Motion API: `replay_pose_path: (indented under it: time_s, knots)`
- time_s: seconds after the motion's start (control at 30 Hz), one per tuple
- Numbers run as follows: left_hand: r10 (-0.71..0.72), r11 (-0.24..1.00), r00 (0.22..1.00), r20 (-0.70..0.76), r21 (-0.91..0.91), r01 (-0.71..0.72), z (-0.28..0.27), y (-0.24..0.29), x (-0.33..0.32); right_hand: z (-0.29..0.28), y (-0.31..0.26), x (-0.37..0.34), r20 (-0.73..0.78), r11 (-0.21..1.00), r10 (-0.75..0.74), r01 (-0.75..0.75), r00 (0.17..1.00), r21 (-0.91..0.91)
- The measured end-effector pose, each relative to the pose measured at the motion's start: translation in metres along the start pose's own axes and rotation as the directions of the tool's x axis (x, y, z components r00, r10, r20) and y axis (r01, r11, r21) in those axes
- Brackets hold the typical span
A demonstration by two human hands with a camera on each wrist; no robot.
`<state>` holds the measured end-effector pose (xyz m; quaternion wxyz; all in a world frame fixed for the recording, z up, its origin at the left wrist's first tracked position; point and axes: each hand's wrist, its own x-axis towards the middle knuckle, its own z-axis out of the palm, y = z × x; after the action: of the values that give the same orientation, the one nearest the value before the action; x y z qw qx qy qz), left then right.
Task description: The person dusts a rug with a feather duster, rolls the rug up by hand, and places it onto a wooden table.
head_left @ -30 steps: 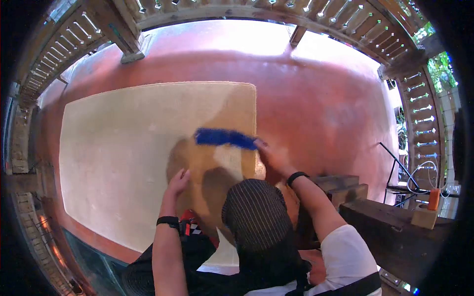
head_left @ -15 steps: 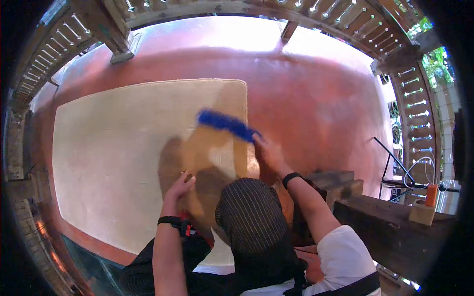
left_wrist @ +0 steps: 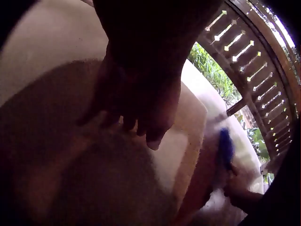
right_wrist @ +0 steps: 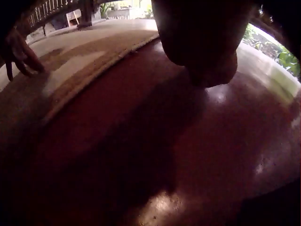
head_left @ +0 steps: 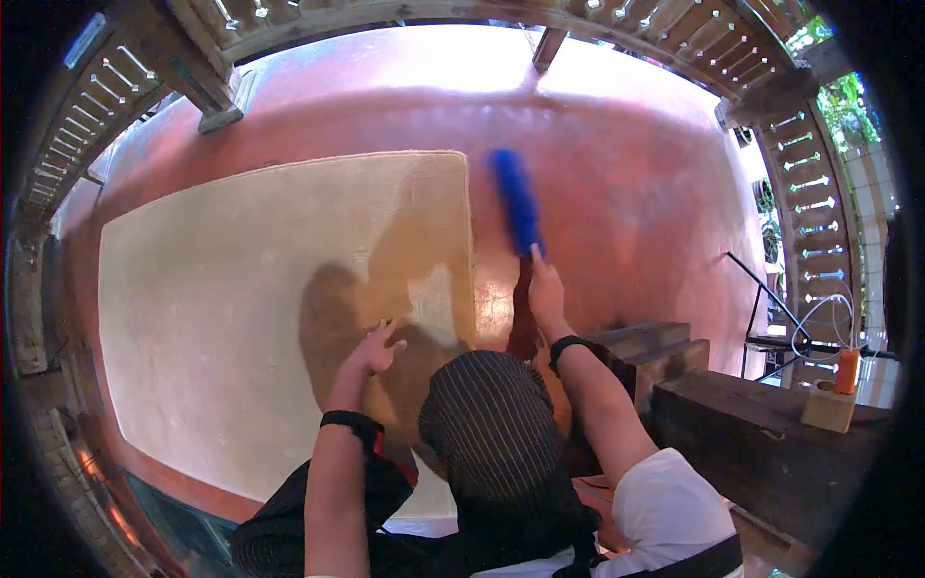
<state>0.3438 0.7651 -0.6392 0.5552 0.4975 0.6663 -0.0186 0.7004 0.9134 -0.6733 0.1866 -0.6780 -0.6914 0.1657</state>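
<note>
A blue brush (head_left: pixel 515 200), blurred in the head view, points away from the person over the red floor, just right of the beige mat (head_left: pixel 222 289). The right hand (head_left: pixel 546 294) grips its near end. In the left wrist view the brush (left_wrist: pixel 226 149) shows beyond the mat's edge. The left hand (head_left: pixel 377 353) is over the mat with its fingers spread and holds nothing; whether it touches the mat, I cannot tell. From the right wrist the curled right hand (right_wrist: pixel 214 70) is dark, and the brush is hidden behind it.
Wooden steps (head_left: pixel 641 352) and a dark beam (head_left: pixel 732 424) stand right of the person. On the beam are a pale block (head_left: pixel 827 409) and an orange object (head_left: pixel 847 371) near a white cable. A carved wooden railing (head_left: pixel 385 13) surrounds the red floor (head_left: pixel 597 193).
The brush has swung from over the mat to the right, off its edge, turning from crosswise to pointing away. The left hand has shifted slightly right and its fingers have spread.
</note>
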Motion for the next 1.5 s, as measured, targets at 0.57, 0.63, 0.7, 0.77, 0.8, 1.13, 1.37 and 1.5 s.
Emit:
replay_pose_path:
  time_s: [0.57, 0.63, 0.7, 0.77, 0.8, 1.13, 1.37, 1.5]
  knots:
    - [-0.022, 1.000, 0.999, 0.047, 0.016, 0.022, 0.010, -0.015, 0.010, -0.021, -0.025, 0.031, 0.167, 0.994, -0.018, 0.035, 0.986, -0.102]
    - [0.021, 1.000, 0.999, 0.026, 0.018, -0.021, 0.012, -0.021, 0.019, -0.017, -0.048, 0.035, 0.229, 0.974, -0.208, 0.222, 0.951, -0.037]
    - [-0.013, 0.999, 1.000, 0.008, 0.046, 0.013, 0.012, -0.011, 0.012, 0.004, -0.073, 0.044, 0.240, 0.950, -0.304, 0.311, 0.922, 0.011]
    - [-0.027, 0.998, 1.000, 0.000, 0.050, 0.027, 0.014, -0.010, 0.005, 0.012, -0.080, 0.047, 0.327, 0.944, -0.293, 0.327, 0.898, -0.053]
    - [-0.017, 0.999, 1.000, -0.005, 0.042, 0.017, 0.014, -0.013, 0.006, 0.012, -0.078, 0.048, 0.356, 0.935, -0.285, 0.340, 0.890, -0.101]
    - [0.105, 0.987, 0.993, -0.044, 0.125, -0.099, 0.028, -0.038, 0.027, -0.048, -0.093, 0.006, 0.621, 0.993, 0.009, -0.079, 0.784, 0.086]
    - [0.014, 0.883, 0.997, -0.071, -0.467, -0.046, -0.008, -0.022, -0.003, 0.012, -0.017, -0.037, 0.054, 0.993, -0.071, 0.066, 0.996, 0.094]
    - [0.024, 0.883, 1.000, -0.019, -0.468, -0.030, -0.019, -0.015, 0.001, 0.008, -0.043, -0.066, 0.450, 0.887, -0.420, 0.462, 0.788, 0.019]
